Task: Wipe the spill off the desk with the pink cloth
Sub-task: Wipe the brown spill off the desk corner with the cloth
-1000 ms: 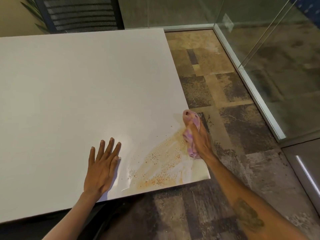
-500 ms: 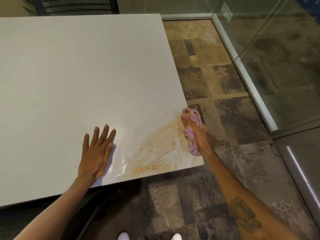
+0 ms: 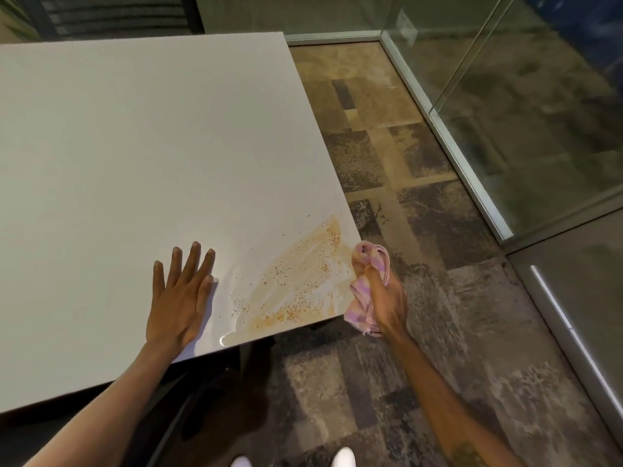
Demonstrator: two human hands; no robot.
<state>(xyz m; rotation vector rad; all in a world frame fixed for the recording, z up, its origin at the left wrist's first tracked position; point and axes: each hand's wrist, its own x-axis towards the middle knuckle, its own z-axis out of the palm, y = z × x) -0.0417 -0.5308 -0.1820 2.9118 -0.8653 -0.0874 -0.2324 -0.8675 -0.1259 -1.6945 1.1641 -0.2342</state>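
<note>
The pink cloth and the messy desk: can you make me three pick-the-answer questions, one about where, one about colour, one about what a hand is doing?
1. Where on the desk is the spill?
A. far left corner
B. near right corner
C. the middle

2. What colour is the spill?
A. orange-brown with specks
B. bright blue
C. dark green

3. What is the left hand doing?
A. holding a cup
B. making a fist in the air
C. lying flat and open on the desk

Answers:
1. B, the stain runs along the desk's right edge to the near corner, next to the right hand gripping the pink cloth.
2. A, it is a tan-orange smear dotted with darker grains.
3. C, its fingers are spread and the palm is down on the white top, left of the spill.
</note>
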